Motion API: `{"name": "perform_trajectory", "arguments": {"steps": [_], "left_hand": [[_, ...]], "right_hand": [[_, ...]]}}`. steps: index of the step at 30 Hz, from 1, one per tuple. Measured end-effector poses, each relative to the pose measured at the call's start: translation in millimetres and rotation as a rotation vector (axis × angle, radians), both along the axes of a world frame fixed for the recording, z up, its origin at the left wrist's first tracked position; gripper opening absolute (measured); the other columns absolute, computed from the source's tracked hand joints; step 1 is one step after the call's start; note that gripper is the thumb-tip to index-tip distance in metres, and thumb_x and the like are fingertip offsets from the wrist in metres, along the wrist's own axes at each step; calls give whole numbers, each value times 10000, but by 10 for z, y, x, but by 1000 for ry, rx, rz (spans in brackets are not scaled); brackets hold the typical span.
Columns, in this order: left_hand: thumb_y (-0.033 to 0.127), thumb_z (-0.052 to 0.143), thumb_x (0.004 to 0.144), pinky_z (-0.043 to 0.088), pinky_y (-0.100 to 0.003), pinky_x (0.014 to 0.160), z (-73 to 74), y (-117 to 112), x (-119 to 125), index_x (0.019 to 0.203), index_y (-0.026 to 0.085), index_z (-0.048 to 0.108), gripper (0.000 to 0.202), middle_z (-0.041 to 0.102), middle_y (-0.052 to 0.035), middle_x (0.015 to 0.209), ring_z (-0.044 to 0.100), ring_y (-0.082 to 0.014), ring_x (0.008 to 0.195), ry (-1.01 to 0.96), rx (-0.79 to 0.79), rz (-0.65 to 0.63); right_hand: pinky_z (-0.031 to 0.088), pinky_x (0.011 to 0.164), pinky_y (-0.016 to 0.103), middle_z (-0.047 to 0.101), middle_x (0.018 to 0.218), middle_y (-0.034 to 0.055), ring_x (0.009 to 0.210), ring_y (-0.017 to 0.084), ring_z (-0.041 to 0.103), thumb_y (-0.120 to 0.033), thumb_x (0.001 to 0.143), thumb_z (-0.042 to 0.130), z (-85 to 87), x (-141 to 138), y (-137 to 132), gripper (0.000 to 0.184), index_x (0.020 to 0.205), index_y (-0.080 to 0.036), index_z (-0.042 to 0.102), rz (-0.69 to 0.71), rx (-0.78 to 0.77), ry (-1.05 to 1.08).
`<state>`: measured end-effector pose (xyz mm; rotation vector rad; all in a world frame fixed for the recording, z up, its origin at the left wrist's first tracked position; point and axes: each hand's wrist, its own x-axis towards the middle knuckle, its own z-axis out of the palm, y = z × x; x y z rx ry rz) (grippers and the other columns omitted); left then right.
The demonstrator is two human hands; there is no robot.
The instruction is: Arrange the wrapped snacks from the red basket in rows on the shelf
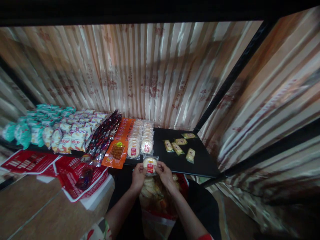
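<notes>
A round, pale rice cracker pack (150, 165) in clear wrap with a red label is held upright between my hands, at the shelf's front edge. My left hand (138, 177) pinches its left side, and my right hand (165, 175) pinches the right side. Just beyond it, two rows of the same cracker packs (146, 146) stand on the black shelf (160, 160). Below my hands, a red-edged bag (156, 196) with more pale packs inside rests at my lap.
Left of the crackers lie an orange snack packet (117, 148), dark shiny packets (102, 136), white packets (75, 136) and teal packets (23, 133). Small yellow packets (190, 155) lie scattered at right. Red baskets (75, 173) stand below left. A black frame post (232, 73) rises at right.
</notes>
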<state>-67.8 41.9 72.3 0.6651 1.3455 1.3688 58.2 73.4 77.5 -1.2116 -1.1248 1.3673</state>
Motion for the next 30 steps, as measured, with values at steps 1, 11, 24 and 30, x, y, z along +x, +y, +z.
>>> {"name": "perform_trajectory", "arguments": {"steps": [1,11,24,30], "left_hand": [[167,568,635,387,-173,492,4,35,-4,809,151,575,174,618,7,659,544,-90,551,16,4,4],[160,570,655,451,-268,738,47,281,-31,980,144,576,326,638,-74,902,586,-152,753,339,45,50],[108,450,695,256,-348,1060,73,176,16,1147,156,546,464,438,-85,1328,351,-224,1238,881,187,-77],[94,474,663,212,-356,1086,74,209,-11,1137,181,558,490,429,-58,1345,324,-226,1266,793,192,-134]], "right_hand": [[479,646,299,659,695,10,640,165,599,-378,557,682,-15,-9,23,305,793,-195,622,1,6,-5],[489,652,299,660,700,-1,636,165,597,-299,587,622,-116,-37,335,236,807,-213,627,-86,93,-133],[471,649,283,644,719,-7,634,155,584,-302,617,573,-149,-162,614,228,820,-221,639,-89,136,-307],[459,662,275,608,781,21,671,162,569,-271,625,564,-98,-250,659,248,848,-220,660,-197,210,-511]]}}
